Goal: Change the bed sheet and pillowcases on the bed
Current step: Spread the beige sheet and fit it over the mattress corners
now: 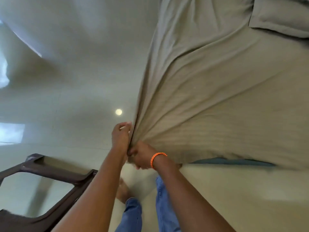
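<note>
A tan striped bed sheet (pixel 217 91) covers the bed on the right and is drawn into tight folds toward its near corner. My left hand (pixel 120 137) holds the sheet's edge at that corner, fingers up along the fabric. Just below it, my right hand (pixel 142 156), with an orange band on the wrist, grips the bunched corner of the sheet. A pillow (pixel 282 15) in matching tan cloth lies at the top right of the bed. A strip of blue mattress (pixel 234 161) shows under the lifted sheet edge.
A dark brown plastic chair (pixel 43 186) stands at the lower left, close to my left arm. The pale tiled floor (pixel 66 81) spreads across the left half. My legs in blue jeans and a bare foot (pixel 122 193) are below my hands.
</note>
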### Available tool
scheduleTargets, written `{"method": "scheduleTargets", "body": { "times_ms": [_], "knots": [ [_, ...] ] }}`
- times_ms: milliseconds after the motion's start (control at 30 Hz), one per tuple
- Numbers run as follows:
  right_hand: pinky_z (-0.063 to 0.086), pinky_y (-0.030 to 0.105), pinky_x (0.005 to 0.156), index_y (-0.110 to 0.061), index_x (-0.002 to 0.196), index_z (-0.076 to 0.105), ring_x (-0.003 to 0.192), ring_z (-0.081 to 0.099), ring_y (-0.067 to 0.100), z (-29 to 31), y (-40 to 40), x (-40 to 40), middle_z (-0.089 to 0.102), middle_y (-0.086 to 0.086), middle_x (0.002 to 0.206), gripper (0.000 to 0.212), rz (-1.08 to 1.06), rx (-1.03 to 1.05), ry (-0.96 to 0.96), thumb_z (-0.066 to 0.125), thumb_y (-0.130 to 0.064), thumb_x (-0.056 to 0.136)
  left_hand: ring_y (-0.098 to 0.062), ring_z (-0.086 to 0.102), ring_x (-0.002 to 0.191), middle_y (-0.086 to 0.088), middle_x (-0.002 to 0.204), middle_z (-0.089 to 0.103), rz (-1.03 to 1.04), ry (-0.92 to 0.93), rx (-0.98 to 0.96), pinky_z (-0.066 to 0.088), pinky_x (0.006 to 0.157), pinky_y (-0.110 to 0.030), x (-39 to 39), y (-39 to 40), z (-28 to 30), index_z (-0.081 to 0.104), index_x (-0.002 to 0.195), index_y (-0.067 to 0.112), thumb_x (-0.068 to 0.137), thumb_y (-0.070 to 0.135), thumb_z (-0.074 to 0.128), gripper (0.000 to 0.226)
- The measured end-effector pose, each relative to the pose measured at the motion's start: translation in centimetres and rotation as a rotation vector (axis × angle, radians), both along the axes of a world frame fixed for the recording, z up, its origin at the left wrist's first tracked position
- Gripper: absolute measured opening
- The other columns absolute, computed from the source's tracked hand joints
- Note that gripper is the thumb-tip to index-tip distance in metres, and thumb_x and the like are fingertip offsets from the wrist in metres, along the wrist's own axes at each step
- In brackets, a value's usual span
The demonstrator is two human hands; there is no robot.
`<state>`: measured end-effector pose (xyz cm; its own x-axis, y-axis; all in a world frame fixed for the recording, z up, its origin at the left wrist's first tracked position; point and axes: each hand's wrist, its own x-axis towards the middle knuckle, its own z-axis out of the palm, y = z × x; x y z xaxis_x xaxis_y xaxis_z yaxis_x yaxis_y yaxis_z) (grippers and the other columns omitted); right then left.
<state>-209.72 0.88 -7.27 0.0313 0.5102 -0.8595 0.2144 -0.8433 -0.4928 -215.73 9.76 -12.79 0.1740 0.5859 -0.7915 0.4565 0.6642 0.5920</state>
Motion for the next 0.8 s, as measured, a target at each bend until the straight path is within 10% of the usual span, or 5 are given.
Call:
{"method": "scheduleTargets", "body": {
  "times_ms": [167,300,500,800],
  "knots": [
    [0.045,0.025,0.055,-0.022,0.112,0.074,0.053,0.063,0.017,0.4,-2.9,3.4,0.072,0.007,0.071,0.021,0.016,-0.172,0.238,0.063,-0.033,0.099,-0.014,0.064,0.099,0.003,0.112,0.069,-0.176,0.03,0.034,0.049,0.07,-0.026,-0.1,-1.1,-1.2,0.07,0.116,0.026,0.1,0.031,0.067,0.017],
    [0.054,0.034,0.068,-0.023,0.096,0.073,0.066,0.067,0.016,-2.4,-7.2,6.7,0.071,-0.006,0.074,0.02,-0.792,0.274,-0.591,0.054,-0.019,0.091,-0.013,0.065,0.104,0.006,0.116,0.069,-0.251,0.002,0.077,0.048,0.073,-0.025,3.5,-3.7,-1.8,0.072,0.115,0.025,0.1,0.029,0.066,0.017],
    [0.045,0.042,0.093,-0.01,0.124,0.064,0.108,0.054,0.032,-3.8,-12.7,11.5,0.059,0.012,0.116,0.041,-1.056,0.127,-1.272,0.068,-0.008,0.084,-0.004,0.06,0.109,0.009,0.132,0.062,-0.333,-0.093,0.056,0.046,0.081,-0.02,10.2,-5.6,-1.5,0.059,0.143,0.028,0.105,0.044,0.058,0.041],
    [0.038,0.04,0.116,-0.024,0.154,0.038,0.143,0.036,0.019,-4.8,-10.3,11.5,0.035,-0.001,0.157,0.064,-0.68,0.155,-1.018,0.062,-0.031,0.095,-0.031,0.056,0.121,-0.009,0.133,0.054,-0.46,0.152,0.212,0.047,0.107,-0.054,15.8,-5.6,-2.9,0.047,0.132,0.015,0.106,0.06,0.034,0.054]
  ]
}}
